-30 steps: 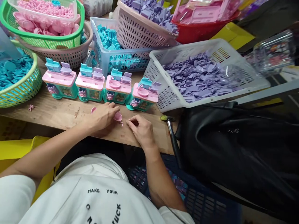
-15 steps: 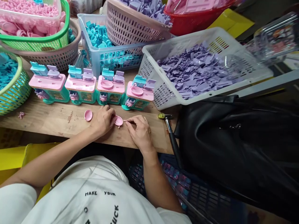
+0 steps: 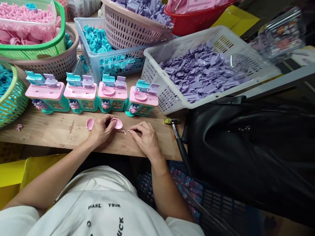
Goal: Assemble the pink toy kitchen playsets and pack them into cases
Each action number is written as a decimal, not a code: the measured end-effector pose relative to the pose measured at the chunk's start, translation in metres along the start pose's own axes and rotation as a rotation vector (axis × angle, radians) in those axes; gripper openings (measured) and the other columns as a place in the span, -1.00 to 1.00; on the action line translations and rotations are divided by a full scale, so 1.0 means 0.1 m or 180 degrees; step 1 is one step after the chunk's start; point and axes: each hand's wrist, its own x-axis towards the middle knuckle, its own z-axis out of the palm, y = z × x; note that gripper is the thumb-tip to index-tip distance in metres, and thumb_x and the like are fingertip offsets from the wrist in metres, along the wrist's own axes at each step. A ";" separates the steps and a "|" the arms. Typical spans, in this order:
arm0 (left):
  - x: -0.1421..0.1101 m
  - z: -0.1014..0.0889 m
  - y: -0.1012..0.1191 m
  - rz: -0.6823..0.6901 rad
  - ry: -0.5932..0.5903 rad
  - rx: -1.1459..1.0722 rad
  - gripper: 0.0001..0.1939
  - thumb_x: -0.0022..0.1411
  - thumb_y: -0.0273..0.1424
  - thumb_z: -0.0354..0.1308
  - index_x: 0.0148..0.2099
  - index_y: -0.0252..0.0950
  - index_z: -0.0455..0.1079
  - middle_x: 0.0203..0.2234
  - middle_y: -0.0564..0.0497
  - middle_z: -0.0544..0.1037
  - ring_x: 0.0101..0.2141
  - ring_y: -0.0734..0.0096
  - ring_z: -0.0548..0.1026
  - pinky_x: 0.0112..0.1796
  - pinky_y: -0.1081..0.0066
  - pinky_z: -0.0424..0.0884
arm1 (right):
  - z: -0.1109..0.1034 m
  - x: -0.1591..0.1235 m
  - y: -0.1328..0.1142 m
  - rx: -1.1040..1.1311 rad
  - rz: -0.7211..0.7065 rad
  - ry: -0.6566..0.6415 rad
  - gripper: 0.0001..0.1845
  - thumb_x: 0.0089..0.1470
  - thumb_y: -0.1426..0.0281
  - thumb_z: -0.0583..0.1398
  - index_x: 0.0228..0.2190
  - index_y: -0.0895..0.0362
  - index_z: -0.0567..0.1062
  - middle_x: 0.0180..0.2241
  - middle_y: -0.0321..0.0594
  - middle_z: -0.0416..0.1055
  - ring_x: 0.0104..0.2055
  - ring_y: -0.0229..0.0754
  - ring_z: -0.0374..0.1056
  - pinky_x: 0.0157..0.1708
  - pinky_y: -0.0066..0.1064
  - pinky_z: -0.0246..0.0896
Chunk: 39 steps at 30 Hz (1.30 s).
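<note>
My left hand [image 3: 100, 129] pinches a small pink bowl-shaped piece [image 3: 117, 123] just above the wooden table [image 3: 54, 131]. A second pink bowl piece [image 3: 90, 123] lies beside its knuckles. My right hand [image 3: 145, 139] rests on the table with its fingertips pressed together on a tiny pink piece [image 3: 129, 131]; another tiny pink bit [image 3: 124, 132] lies next to it. Behind my hands stand several pink and teal toy units in a row; the nearest one [image 3: 140, 100] sits at the right end.
A white basket of purple parts [image 3: 258, 83] sits at the right. A blue crate of teal parts [image 3: 115, 60], pink, green and red baskets crowd the back. A small hammer [image 3: 177, 134] lies at the table's right end beside a black bag [image 3: 246, 147].
My left hand has lifted the pink bowl piece off the table and tilted it. My right hand stays put, pinching at the tiny piece. The view has drifted slightly.
</note>
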 end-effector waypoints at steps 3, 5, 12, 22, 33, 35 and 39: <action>-0.01 0.01 0.00 -0.0051 -0.0060 -0.0011 -0.71 0.30 -0.16 0.08 -0.24 -0.29 0.44 -0.39 -0.04 0.59 -0.35 0.33 0.52 -0.34 0.41 0.41 | 0.00 -0.01 0.01 0.0086 0.0070 -0.0003 -0.89 0.20 0.37 0.25 -0.33 0.09 0.59 -0.31 -0.18 0.50 -0.22 -0.09 0.40 -0.16 -0.23 0.34; -0.01 0.01 0.00 -0.0028 -0.0067 0.0011 -0.71 0.30 -0.16 0.07 -0.24 -0.28 0.43 -0.39 -0.05 0.59 -0.35 0.32 0.53 -0.33 0.40 0.42 | 0.00 0.00 0.02 0.0201 0.0137 0.0055 -0.86 0.22 0.36 0.21 -0.26 0.09 0.60 -0.28 -0.16 0.51 -0.23 -0.10 0.41 -0.17 -0.24 0.36; -0.02 0.01 0.01 0.0012 -0.0094 0.0106 -0.73 0.29 -0.16 0.09 -0.28 -0.25 0.42 -0.42 -0.03 0.59 -0.37 0.31 0.53 -0.33 0.39 0.45 | 0.01 -0.07 0.03 -0.0093 -0.0073 0.0121 -0.90 0.17 0.36 0.28 -0.35 0.06 0.63 -0.36 -0.20 0.47 -0.25 -0.11 0.38 -0.18 -0.25 0.35; -0.04 0.05 0.03 0.0012 0.0045 0.0484 -0.79 0.22 -0.25 0.09 -0.36 -0.27 0.37 -0.55 0.02 0.53 -0.54 0.43 0.44 -0.49 0.46 0.29 | 0.10 0.01 -0.40 0.0677 -0.0168 0.0752 -0.84 0.26 0.33 0.21 -0.34 0.10 0.56 -0.33 -0.20 0.59 -0.27 -0.19 0.52 -0.20 -0.36 0.44; -0.08 0.06 0.03 0.0204 0.0145 0.0557 -0.84 0.21 -0.34 0.10 -0.40 -0.29 0.36 -0.58 0.04 0.49 -0.57 0.47 0.40 -0.50 0.47 0.26 | 0.25 0.05 -0.54 0.0670 -0.0234 0.0699 -0.87 0.25 0.36 0.22 -0.35 0.09 0.55 -0.32 -0.19 0.62 -0.26 -0.17 0.55 -0.20 -0.37 0.44; -0.08 0.06 0.00 0.0314 0.0159 0.0649 -0.84 0.22 -0.35 0.09 -0.40 -0.28 0.36 -0.60 0.05 0.49 -0.59 0.47 0.40 -0.51 0.47 0.24 | 0.25 0.05 -0.54 0.0652 -0.0275 0.0692 -0.88 0.25 0.37 0.23 -0.35 0.09 0.54 -0.33 -0.21 0.61 -0.27 -0.19 0.55 -0.22 -0.39 0.42; -0.10 0.07 -0.05 0.0761 0.0248 0.1237 -0.87 0.25 -0.39 0.06 -0.32 -0.29 0.38 -0.54 -0.02 0.54 -0.54 0.39 0.48 -0.48 0.45 0.26 | 0.25 0.04 -0.55 0.0450 -0.0387 0.0659 -0.85 0.26 0.38 0.22 -0.38 0.09 0.51 -0.37 -0.23 0.59 -0.33 -0.23 0.51 -0.26 -0.42 0.38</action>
